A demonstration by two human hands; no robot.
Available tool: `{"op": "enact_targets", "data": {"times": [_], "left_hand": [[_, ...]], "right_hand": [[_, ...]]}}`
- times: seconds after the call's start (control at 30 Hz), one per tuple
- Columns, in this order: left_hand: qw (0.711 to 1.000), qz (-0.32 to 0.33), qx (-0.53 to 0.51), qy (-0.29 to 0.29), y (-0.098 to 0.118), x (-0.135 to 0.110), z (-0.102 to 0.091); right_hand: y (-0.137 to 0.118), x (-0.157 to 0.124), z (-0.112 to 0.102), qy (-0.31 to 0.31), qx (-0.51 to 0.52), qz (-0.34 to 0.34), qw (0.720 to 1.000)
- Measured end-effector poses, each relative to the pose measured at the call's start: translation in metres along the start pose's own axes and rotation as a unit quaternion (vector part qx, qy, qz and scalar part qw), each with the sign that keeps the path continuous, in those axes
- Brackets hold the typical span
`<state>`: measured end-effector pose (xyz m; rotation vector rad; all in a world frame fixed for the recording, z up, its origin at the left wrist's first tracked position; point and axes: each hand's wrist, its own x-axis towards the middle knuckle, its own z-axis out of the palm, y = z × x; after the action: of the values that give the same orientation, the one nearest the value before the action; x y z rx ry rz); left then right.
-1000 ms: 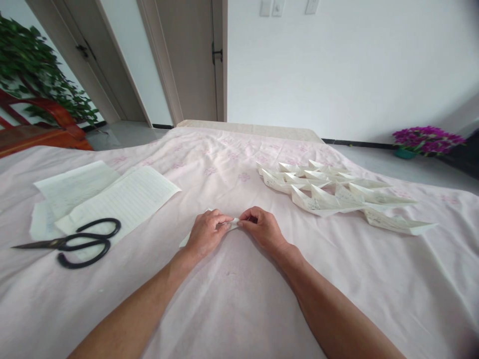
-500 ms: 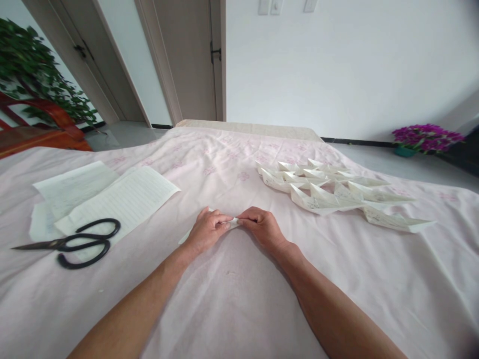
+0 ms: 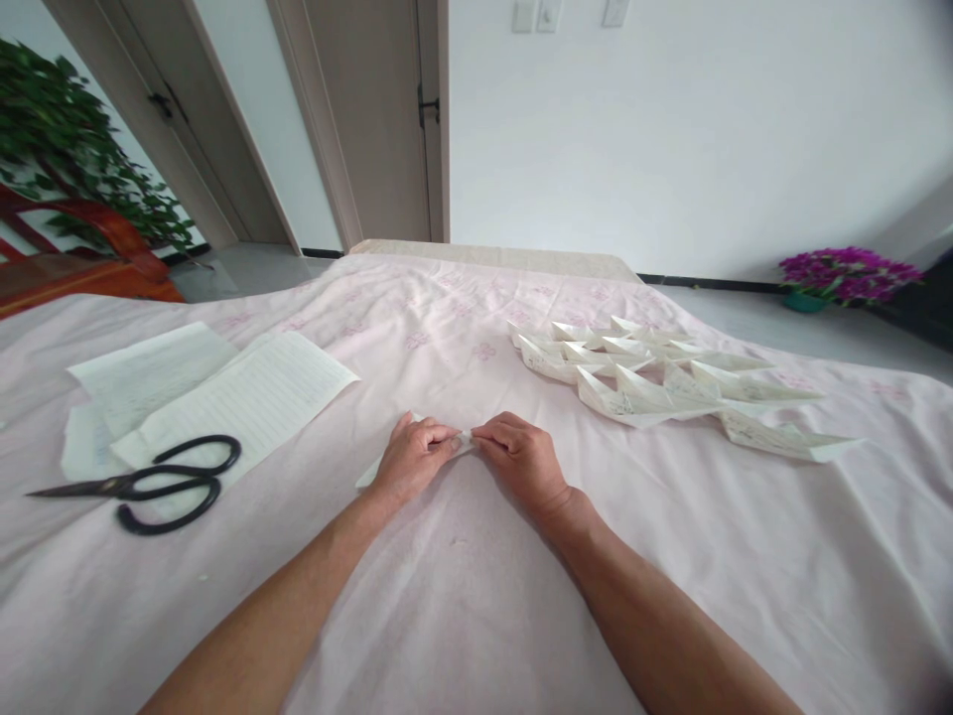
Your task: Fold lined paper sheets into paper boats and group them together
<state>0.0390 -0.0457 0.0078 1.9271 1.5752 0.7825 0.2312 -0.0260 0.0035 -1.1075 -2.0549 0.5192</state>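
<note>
Between my hands is a folded piece of white paper [image 3: 370, 473], low over the pink flowered cloth [image 3: 447, 636]. My left hand [image 3: 415, 455] is closed on its middle, covering most of it; a corner shows below the wrist and an edge above the knuckles. My right hand [image 3: 521, 455] pinches the paper's right tip between thumb and fingers, close beside the left fingertips. How the paper is folded under my hands is hidden. Off to the right stand several folded paper boats [image 3: 632, 397] in a close group, some with writing on them.
On the left lie loose sheets of lined paper [image 3: 275, 392]. Black-handled scissors [image 3: 168, 484] rest partly over them, blades pointing left. A red wooden chair [image 3: 111, 248] and a leafy plant [image 3: 67, 149] stand at far left. Purple flowers [image 3: 845, 273] sit on the floor at right.
My right hand has rolled slightly over, its fingers now curled more over the paper's tip. My left hand stays nearly in place, and the things lying around are unmoved.
</note>
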Motion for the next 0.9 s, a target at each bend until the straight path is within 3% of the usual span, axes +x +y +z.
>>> {"op": "enact_targets", "data": {"times": [0.4, 0.7, 0.9], "left_hand": [[1.0, 0.006, -0.015, 0.009, -0.0055, -0.0013, 0.0019], [1.0, -0.002, 0.009, -0.022, -0.0092, 0.0015, -0.0073], [0.998, 0.009, 0.056, 0.007, -0.0065, -0.0048, -0.0024]], "right_hand": [[0.0013, 0.0073, -0.0029, -0.021, 0.055, 0.06, 0.996], [-0.0011, 0.0029, -0.0029, -0.069, 0.023, 0.017, 0.997], [-0.0066, 0.0008, -0.0032, -0.058, -0.006, 0.021, 0.998]]}}
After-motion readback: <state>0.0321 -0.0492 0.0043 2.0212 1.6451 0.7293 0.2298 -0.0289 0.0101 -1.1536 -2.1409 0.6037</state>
